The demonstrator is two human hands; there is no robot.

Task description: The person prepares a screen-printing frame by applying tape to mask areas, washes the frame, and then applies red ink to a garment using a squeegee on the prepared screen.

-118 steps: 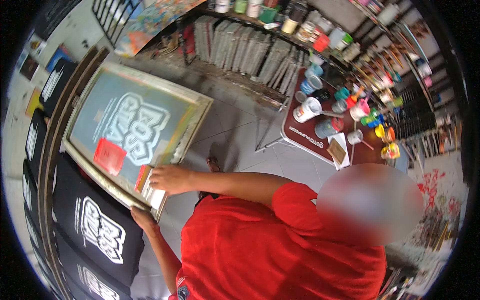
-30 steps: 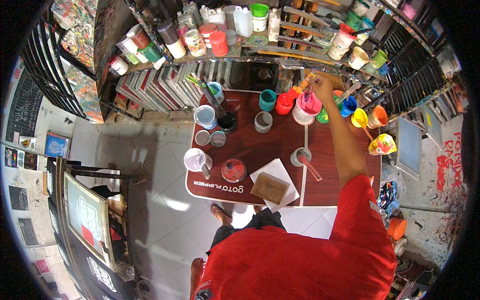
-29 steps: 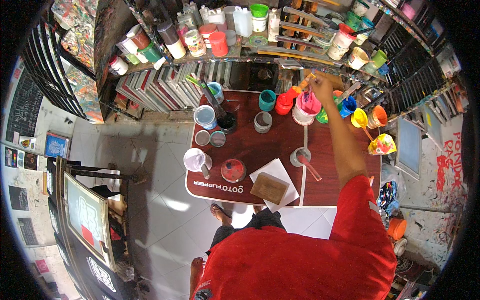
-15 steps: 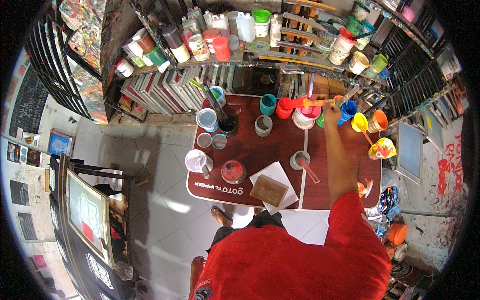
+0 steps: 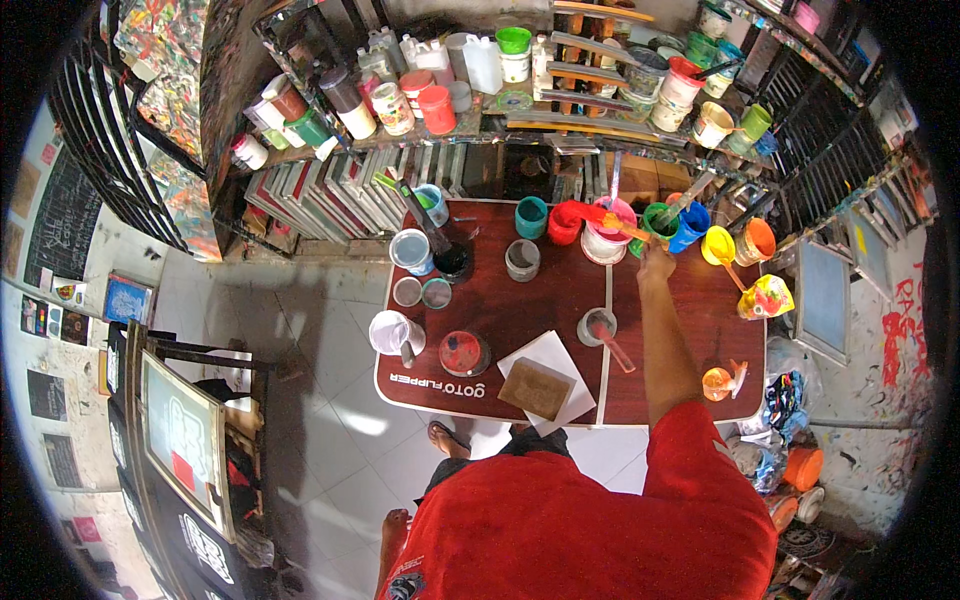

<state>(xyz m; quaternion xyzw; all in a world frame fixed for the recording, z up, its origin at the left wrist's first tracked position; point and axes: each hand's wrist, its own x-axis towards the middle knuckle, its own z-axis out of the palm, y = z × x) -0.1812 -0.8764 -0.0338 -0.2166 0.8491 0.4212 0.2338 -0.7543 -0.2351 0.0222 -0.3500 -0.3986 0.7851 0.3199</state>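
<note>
My right hand (image 5: 655, 259) reaches across the red-brown table (image 5: 470, 304). Its fingers are closed on the near end of an orange paint spatula (image 5: 627, 228), whose red end lies over the pink paint tub (image 5: 605, 247). Close beside the hand stand a green paint cup (image 5: 657, 217) and a blue paint cup (image 5: 689, 226). A red paint cup (image 5: 564, 222) is just left of the pink tub. My left hand (image 5: 396, 520) is low at my left side, off the table. Its fingers are too small and dark to make out.
Yellow (image 5: 717, 244) and orange (image 5: 759, 240) paint cups stand at the table's right. Nearer lie a brown block (image 5: 537, 388) on white paper (image 5: 577, 405) and a grey cup (image 5: 592, 322). A paint-pot shelf (image 5: 470, 122) runs behind. A printing rack (image 5: 190, 445) stands left.
My right hand has come nearer to me with the spatula, which now slants across the pink tub toward the green cup. My view has shifted slightly.
</note>
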